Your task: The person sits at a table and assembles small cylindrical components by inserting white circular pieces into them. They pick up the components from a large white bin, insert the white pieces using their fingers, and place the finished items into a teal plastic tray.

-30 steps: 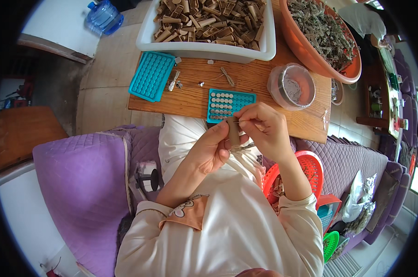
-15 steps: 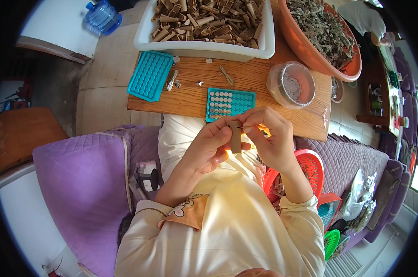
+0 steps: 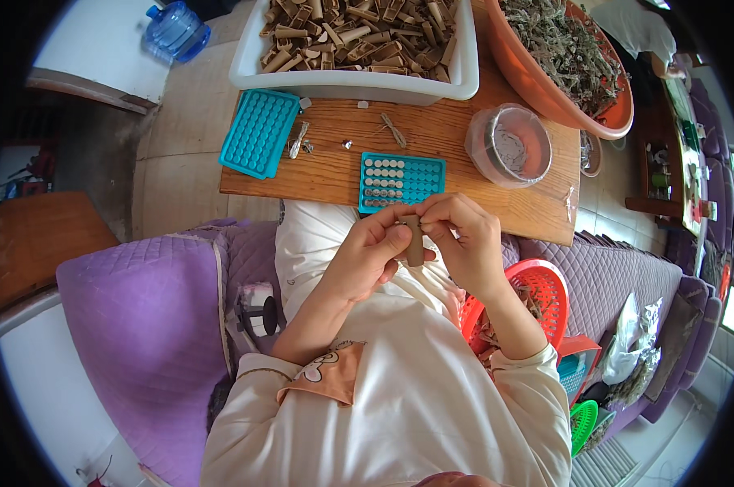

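Note:
My left hand [image 3: 370, 253] is closed around a short brown cardboard-like tube [image 3: 416, 248], held upright above my lap with the thumb across its side. My right hand [image 3: 469, 243] has its fingertips pinched together against the tube's upper right side. What sits in that pinch is too small to make out. Just beyond my hands, near the table edge, lies a small teal tray [image 3: 428, 180]. Rows of white round discs [image 3: 389, 173] fill the tray's left part; the rows closest to me look greyer.
The wooden table [image 3: 334, 174] bears a white bin [image 3: 249, 79] of brown tubes, teal trays [image 3: 259, 132], a clear tub [image 3: 509, 148] and string bundles [image 3: 393, 130]. An orange basin [image 3: 614, 122] of dried plants stands far right. A red basket [image 3: 557, 294] is by my right arm.
My right fingers have closed in on the tube's upper side; the thin pin-like thing seen between them and the tube is now hidden. The left hand keeps its hold.

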